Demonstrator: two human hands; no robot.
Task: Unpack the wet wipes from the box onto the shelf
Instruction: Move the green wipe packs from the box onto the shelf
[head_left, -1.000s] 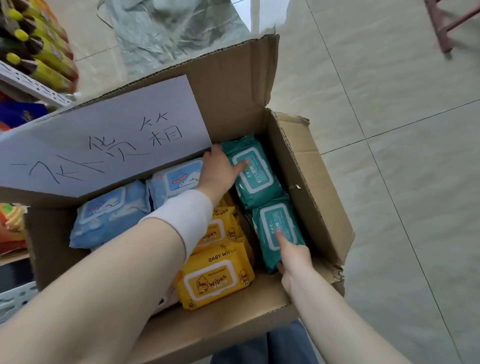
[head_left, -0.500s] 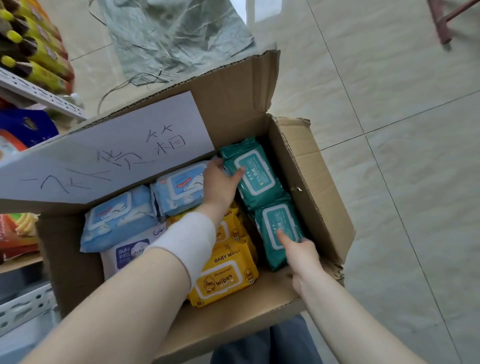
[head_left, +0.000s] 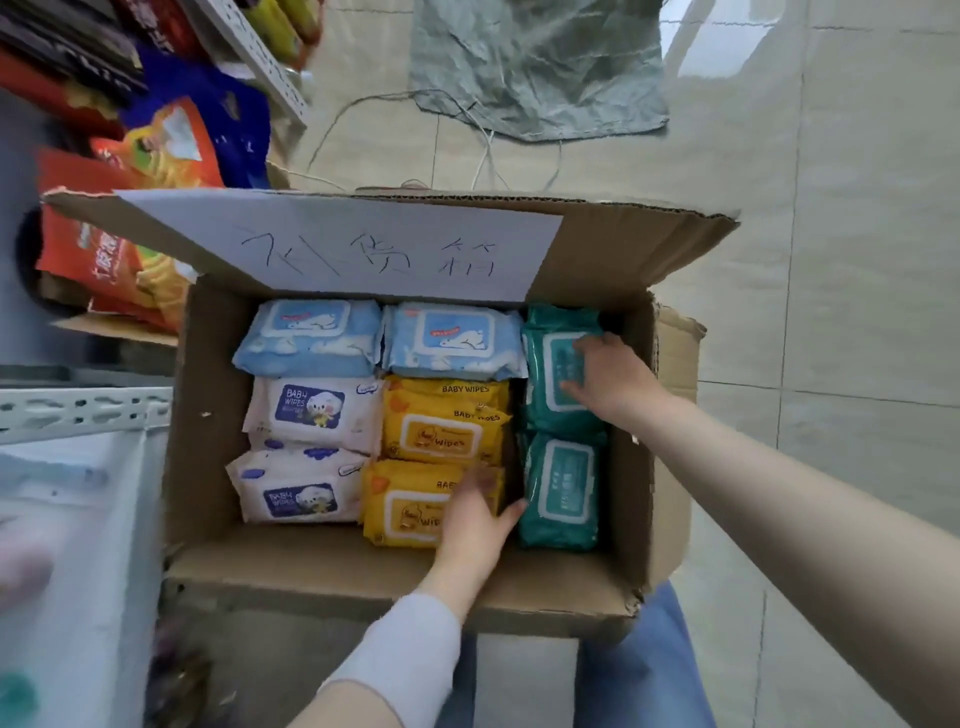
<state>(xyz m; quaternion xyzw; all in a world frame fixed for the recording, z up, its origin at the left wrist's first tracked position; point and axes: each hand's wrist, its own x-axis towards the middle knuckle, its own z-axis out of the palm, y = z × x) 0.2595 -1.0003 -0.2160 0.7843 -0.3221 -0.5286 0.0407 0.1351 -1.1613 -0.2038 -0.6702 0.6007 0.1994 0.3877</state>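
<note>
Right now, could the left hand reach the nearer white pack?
Probably yes: the nearer white pack lies uncovered, and the left hand rests on the yellow pack beside it.

Pulled left hand (head_left: 475, 525) back to near yellow pack (head_left: 410, 512); moved right hand (head_left: 605, 382) forward onto far teal pack (head_left: 548, 364).

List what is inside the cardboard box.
The cardboard box holds two light-blue wipes packs, two white packs, three yellow packs, two teal packs. Left hand rests on the near yellow pack, right hand on the far teal pack. Lower layers are covered.
</note>
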